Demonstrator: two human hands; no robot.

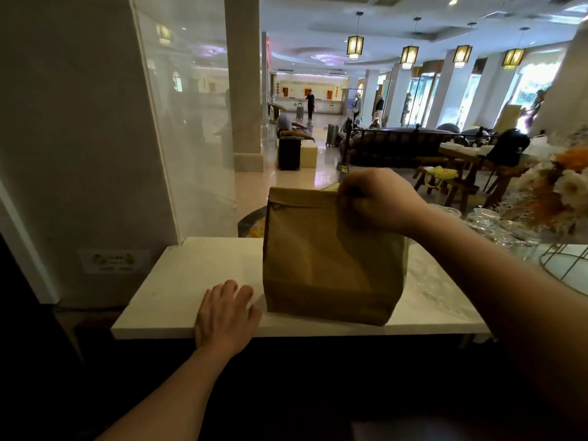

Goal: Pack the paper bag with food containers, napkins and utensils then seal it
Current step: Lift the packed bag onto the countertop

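Left hand [226, 316] flat; right hand [377, 200] grips bag [324, 265].

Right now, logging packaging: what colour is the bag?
Plain brown paper bag, best seen in the head view.

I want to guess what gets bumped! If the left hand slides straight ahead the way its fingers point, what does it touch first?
Probably the bag. The left hand lies flat on the counter, fingers pointing ahead and slightly right, almost at the bag's near bottom corner. It might just slip past on the left; depth is hard to judge.
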